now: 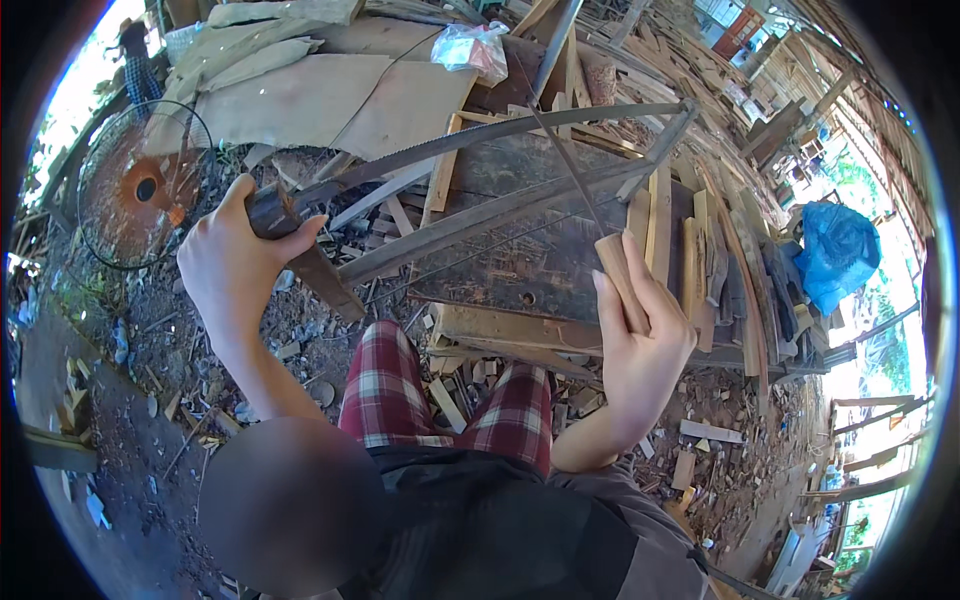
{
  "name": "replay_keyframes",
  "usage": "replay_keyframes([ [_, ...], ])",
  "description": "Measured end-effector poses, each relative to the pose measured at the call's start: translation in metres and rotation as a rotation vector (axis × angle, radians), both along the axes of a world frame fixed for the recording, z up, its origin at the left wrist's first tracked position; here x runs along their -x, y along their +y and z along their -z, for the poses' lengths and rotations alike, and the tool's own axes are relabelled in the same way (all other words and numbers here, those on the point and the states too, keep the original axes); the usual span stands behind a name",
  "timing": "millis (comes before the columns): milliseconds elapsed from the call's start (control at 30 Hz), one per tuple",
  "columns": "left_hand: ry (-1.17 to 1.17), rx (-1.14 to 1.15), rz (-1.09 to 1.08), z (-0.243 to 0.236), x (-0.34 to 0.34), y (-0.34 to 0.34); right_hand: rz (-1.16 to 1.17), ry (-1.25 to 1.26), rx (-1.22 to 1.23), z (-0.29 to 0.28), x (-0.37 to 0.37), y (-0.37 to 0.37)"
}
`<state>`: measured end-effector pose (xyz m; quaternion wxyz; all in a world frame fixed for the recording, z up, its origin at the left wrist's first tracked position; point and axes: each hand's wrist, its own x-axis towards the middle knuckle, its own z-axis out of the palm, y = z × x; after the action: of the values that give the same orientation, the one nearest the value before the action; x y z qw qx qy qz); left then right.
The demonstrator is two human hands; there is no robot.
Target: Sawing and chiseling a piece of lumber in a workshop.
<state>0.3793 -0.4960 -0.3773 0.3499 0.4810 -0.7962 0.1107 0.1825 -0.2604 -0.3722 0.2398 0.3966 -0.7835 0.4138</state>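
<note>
My left hand (pixel 228 265) is closed round the dark end grip of a wooden frame saw (pixel 480 225). The saw is raised in front of me, slanting up to the right. Its toothed metal blade (pixel 430 142) runs along the upper side, with a wooden bar below it. My right hand (pixel 645 345) is closed round the wooden handle of a long, thin file (pixel 570 165), index finger stretched along the handle. The file points up and away and crosses the blade; whether they touch I cannot tell. Beneath the saw stands a dark wooden workbench (pixel 500 270).
A round fan (pixel 145 190) stands at the left, and a person (pixel 135 65) is beyond it. Boards (pixel 290 105) and a clear plastic bag (pixel 470 50) lie at the back. Wood strips (pixel 725 260) and a blue bag (pixel 838 255) are right of the bench. Offcuts litter the ground.
</note>
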Motion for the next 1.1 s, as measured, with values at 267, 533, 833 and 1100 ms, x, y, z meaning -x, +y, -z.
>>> replay_keyframes([
  [267,0.038,-0.003,0.028,0.002,-0.002,0.000,0.010,-0.021,0.007,-0.007,0.004,-0.029],
  [533,0.001,0.086,0.033,-0.002,0.001,0.000,0.026,0.014,0.019,-0.008,-0.001,-0.022],
  [833,-0.013,0.014,0.017,-0.001,0.003,0.003,0.033,-0.085,0.036,-0.005,-0.009,-0.002],
  [1100,0.003,-0.005,-0.012,0.000,0.002,0.004,0.034,-0.105,-0.032,-0.010,-0.009,-0.019],
])
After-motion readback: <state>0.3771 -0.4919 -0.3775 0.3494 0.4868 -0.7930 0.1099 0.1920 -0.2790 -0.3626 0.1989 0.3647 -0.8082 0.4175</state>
